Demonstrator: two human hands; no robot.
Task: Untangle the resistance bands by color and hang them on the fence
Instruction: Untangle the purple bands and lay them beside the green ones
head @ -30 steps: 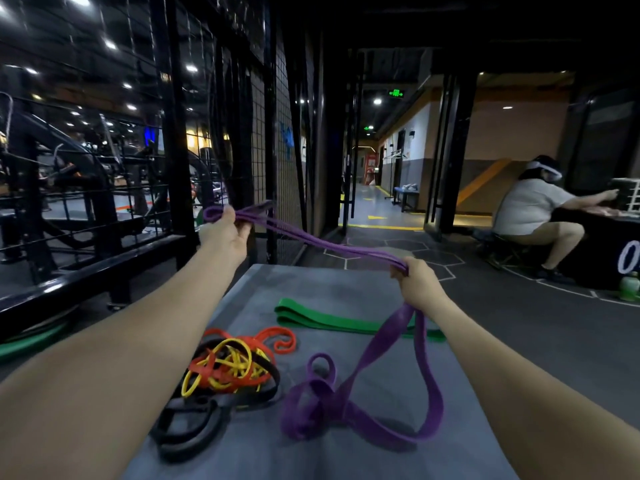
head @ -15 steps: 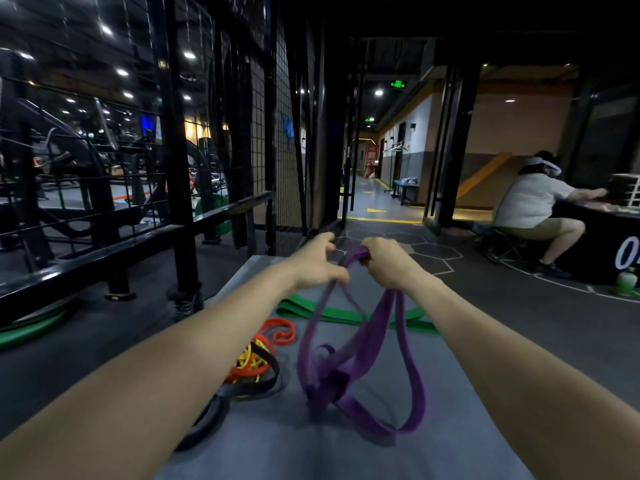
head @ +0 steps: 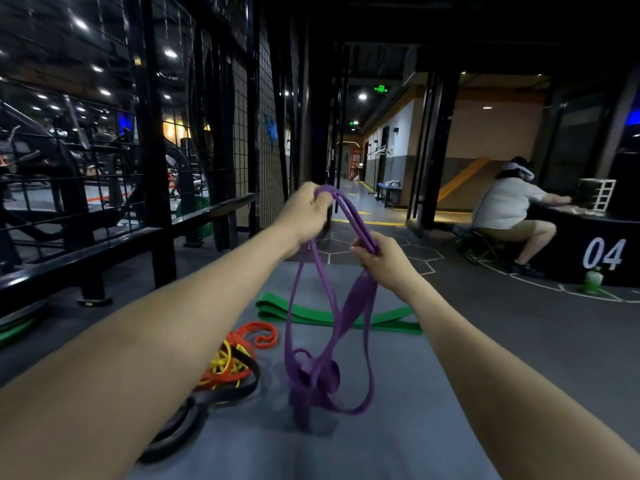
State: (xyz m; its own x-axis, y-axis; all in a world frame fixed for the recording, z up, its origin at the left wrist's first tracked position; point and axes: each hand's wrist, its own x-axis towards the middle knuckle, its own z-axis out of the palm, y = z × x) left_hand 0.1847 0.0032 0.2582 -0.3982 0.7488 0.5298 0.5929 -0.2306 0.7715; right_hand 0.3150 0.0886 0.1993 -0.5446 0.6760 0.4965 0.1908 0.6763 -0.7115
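Since the earlier frame the left hand (head: 304,211) has risen above the right hand (head: 379,258), both clenched on the purple band (head: 332,341). Its loops hang down to the grey surface (head: 398,427), the fence (head: 145,168) well to the left.

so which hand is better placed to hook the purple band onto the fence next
Probably the left hand: it grips the top of the purple band, held higher and nearer the fence. The right hand grips lower, farther away.
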